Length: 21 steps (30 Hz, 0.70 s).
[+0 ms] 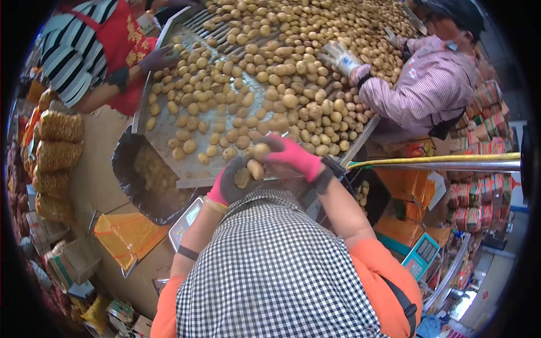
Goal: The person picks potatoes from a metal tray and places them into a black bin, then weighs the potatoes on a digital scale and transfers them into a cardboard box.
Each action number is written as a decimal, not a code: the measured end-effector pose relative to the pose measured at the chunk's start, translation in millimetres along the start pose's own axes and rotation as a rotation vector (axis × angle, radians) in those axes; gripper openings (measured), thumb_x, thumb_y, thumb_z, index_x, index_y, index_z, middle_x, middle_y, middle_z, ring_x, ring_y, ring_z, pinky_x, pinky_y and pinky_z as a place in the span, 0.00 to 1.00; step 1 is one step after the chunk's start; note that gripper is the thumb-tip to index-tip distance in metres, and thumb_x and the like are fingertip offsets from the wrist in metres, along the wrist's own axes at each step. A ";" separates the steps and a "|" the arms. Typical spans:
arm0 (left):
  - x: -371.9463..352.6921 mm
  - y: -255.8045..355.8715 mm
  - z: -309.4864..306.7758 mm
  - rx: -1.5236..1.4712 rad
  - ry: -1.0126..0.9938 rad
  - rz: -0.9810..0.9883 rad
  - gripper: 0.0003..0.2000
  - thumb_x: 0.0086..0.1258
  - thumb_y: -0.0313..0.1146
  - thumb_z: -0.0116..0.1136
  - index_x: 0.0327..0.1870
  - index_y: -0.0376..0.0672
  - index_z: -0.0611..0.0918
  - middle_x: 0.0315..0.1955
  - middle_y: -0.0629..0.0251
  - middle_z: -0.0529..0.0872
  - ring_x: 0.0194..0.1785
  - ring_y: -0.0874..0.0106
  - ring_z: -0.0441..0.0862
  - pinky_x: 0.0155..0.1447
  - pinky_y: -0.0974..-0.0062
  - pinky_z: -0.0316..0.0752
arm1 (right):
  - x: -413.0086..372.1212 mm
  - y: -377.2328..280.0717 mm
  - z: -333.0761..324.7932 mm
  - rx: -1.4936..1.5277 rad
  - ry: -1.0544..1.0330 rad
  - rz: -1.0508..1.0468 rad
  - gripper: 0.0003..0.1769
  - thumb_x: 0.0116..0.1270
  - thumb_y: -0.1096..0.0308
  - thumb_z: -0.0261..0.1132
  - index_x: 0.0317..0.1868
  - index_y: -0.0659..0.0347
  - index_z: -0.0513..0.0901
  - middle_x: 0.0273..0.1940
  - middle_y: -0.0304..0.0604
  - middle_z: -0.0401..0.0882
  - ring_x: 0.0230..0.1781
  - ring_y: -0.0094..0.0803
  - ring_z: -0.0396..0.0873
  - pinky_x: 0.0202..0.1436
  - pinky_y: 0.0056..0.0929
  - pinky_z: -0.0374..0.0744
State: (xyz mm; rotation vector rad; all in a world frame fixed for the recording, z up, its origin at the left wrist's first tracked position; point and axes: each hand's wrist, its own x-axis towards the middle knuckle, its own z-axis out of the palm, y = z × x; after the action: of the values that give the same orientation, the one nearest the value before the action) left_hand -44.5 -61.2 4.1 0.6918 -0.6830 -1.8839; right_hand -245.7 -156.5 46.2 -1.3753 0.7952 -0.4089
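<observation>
1. Fingers (274, 145) of right hand (293, 160), gloved pink-and-grey, closed around one smooth oval potato (261, 150).
2. Left hand (228, 181), matching glove, cupped around more potatoes (242, 178), at six o'clock edge of metal bench (189, 170).
3. Twelve o'clock from hands: loose potatoes (287, 101), round to oblong.
4. Nine o'clock: crinkled black-lined tub (123, 169), potatoes inside.

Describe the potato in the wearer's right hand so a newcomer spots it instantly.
Start at the big metal table; at its near edge, the wearer's right hand and left hand, in pink-and-grey gloves, are close together. The potato is in the right hand. Of three potatoes there, it is uppermost in the picture; the two lower potatoes lie by the left hand.
</observation>
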 end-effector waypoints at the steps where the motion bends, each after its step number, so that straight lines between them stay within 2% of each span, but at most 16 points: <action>1: 0.0 -17.0 -10.7 0.433 0.055 0.139 0.28 0.62 0.29 0.73 0.64 0.36 0.74 0.53 0.60 0.85 0.55 0.69 0.84 0.59 0.72 0.78 | -23.3 15.5 -13.0 0.111 0.035 0.027 0.30 0.65 0.59 0.69 0.64 0.64 0.76 0.57 0.43 0.80 0.58 0.28 0.77 0.57 0.30 0.78; 2: 0.8 -27.2 -15.8 0.862 0.107 0.285 0.26 0.63 0.28 0.72 0.62 0.36 0.76 0.52 0.61 0.86 0.54 0.71 0.85 0.57 0.74 0.79 | -51.3 30.2 -25.6 0.221 0.067 0.054 0.30 0.67 0.58 0.69 0.64 0.65 0.76 0.56 0.41 0.79 0.57 0.26 0.76 0.56 0.28 0.78; 3: 2.1 -22.4 -6.1 0.919 0.137 0.367 0.22 0.64 0.28 0.72 0.59 0.35 0.79 0.54 0.60 0.86 0.53 0.72 0.86 0.56 0.77 0.79 | -83.2 36.8 -36.0 0.337 0.098 0.176 0.29 0.67 0.58 0.69 0.64 0.65 0.76 0.55 0.41 0.80 0.55 0.26 0.77 0.56 0.28 0.78; 4: 3.8 -24.5 -9.2 0.914 0.122 0.363 0.22 0.64 0.28 0.72 0.59 0.35 0.79 0.54 0.60 0.86 0.53 0.72 0.86 0.56 0.77 0.79 | -116.7 41.7 -45.8 0.452 0.129 0.296 0.29 0.67 0.57 0.69 0.63 0.64 0.76 0.53 0.41 0.80 0.53 0.26 0.78 0.55 0.27 0.78; 6: 7.9 -28.2 -19.7 1.091 0.014 0.259 0.18 0.63 0.27 0.72 0.53 0.34 0.82 0.55 0.59 0.86 0.54 0.72 0.85 0.57 0.76 0.79 | -181.6 49.8 -65.2 0.382 0.200 0.462 0.27 0.68 0.55 0.68 0.61 0.64 0.78 0.50 0.40 0.81 0.49 0.27 0.79 0.53 0.26 0.79; 7: 13.7 -29.6 -14.7 0.991 0.054 0.307 0.15 0.60 0.29 0.75 0.38 0.35 0.78 0.57 0.51 0.83 0.50 0.62 0.84 0.53 0.73 0.79 | -212.3 59.4 -71.3 0.303 0.224 0.522 0.27 0.68 0.53 0.68 0.60 0.63 0.79 0.48 0.38 0.82 0.48 0.25 0.79 0.52 0.26 0.79; 8: 16.8 -25.9 -10.0 0.988 0.036 0.307 0.15 0.60 0.29 0.75 0.38 0.35 0.78 0.57 0.51 0.83 0.50 0.62 0.84 0.53 0.73 0.79 | -238.7 66.6 -75.9 0.225 0.248 0.583 0.26 0.68 0.52 0.68 0.58 0.62 0.79 0.46 0.37 0.82 0.47 0.24 0.79 0.52 0.26 0.79; 10: 21.6 -16.9 -0.5 1.028 0.001 0.418 0.14 0.60 0.29 0.74 0.39 0.35 0.79 0.56 0.53 0.83 0.49 0.63 0.84 0.52 0.74 0.79 | -270.4 62.4 -83.7 -0.306 0.115 0.879 0.27 0.67 0.49 0.68 0.58 0.60 0.80 0.49 0.41 0.84 0.49 0.31 0.83 0.54 0.32 0.80; 11: 22.6 -18.3 0.0 1.025 -0.014 0.417 0.14 0.60 0.29 0.74 0.39 0.35 0.79 0.56 0.53 0.83 0.49 0.63 0.84 0.52 0.74 0.79 | -275.3 68.4 -82.0 -0.793 0.092 1.075 0.29 0.64 0.50 0.69 0.60 0.59 0.80 0.55 0.49 0.83 0.56 0.43 0.82 0.59 0.40 0.79; 12: 22.4 -19.7 0.1 1.017 -0.011 0.279 0.15 0.63 0.27 0.72 0.47 0.35 0.79 0.54 0.57 0.85 0.52 0.69 0.84 0.55 0.74 0.79 | -249.9 20.1 -58.3 -1.054 0.260 1.063 0.31 0.63 0.51 0.68 0.62 0.59 0.78 0.62 0.54 0.78 0.62 0.51 0.77 0.64 0.43 0.76; 13: 22.6 -21.1 0.1 1.009 -0.008 0.143 0.18 0.66 0.25 0.69 0.56 0.36 0.80 0.52 0.61 0.87 0.55 0.74 0.84 0.57 0.75 0.79 | -233.3 24.8 -54.4 -1.026 0.388 0.817 0.31 0.63 0.51 0.67 0.63 0.60 0.78 0.62 0.53 0.78 0.62 0.50 0.77 0.64 0.42 0.76; 14: 24.3 -31.2 -4.3 1.011 -0.022 0.143 0.18 0.66 0.25 0.69 0.56 0.36 0.80 0.52 0.61 0.87 0.55 0.74 0.84 0.57 0.75 0.79 | -216.3 28.9 -53.4 -0.990 0.506 0.567 0.31 0.63 0.51 0.67 0.63 0.60 0.78 0.62 0.53 0.77 0.62 0.49 0.76 0.64 0.42 0.76; 16: 30.8 -57.1 -16.6 0.779 -0.006 0.184 0.20 0.67 0.25 0.68 0.58 0.36 0.76 0.48 0.64 0.87 0.52 0.74 0.85 0.56 0.74 0.79 | -155.3 24.0 -44.4 -0.728 0.630 0.201 0.32 0.63 0.52 0.67 0.63 0.60 0.76 0.61 0.52 0.77 0.60 0.50 0.77 0.62 0.43 0.77; 18: 35.3 -38.4 0.8 0.871 -0.043 0.171 0.21 0.67 0.27 0.68 0.59 0.36 0.76 0.46 0.66 0.87 0.51 0.74 0.84 0.58 0.74 0.77 | -91.6 23.0 -49.8 -0.780 0.755 0.159 0.32 0.61 0.54 0.70 0.64 0.58 0.75 0.60 0.52 0.76 0.57 0.51 0.78 0.60 0.44 0.78; 20: 38.6 -34.2 1.3 0.968 -0.074 0.157 0.22 0.67 0.30 0.68 0.60 0.36 0.75 0.45 0.68 0.87 0.50 0.75 0.84 0.61 0.74 0.75 | -37.8 51.1 -76.8 -1.047 0.930 0.092 0.32 0.61 0.57 0.70 0.64 0.55 0.74 0.62 0.52 0.73 0.56 0.52 0.78 0.59 0.45 0.79; 21: 42.4 -40.9 -7.8 1.146 -0.114 0.312 0.20 0.63 0.30 0.70 0.53 0.36 0.77 0.41 0.67 0.85 0.44 0.73 0.83 0.52 0.74 0.77 | -18.6 58.1 -88.5 -1.040 0.933 0.086 0.32 0.61 0.57 0.70 0.64 0.55 0.74 0.62 0.52 0.73 0.56 0.52 0.78 0.59 0.45 0.79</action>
State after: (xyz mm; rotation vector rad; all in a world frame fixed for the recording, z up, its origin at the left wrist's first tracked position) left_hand -78.7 -86.5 -37.5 1.0789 -1.8621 -1.1223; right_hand -331.8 -195.8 -4.8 -2.0986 2.0172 -0.6149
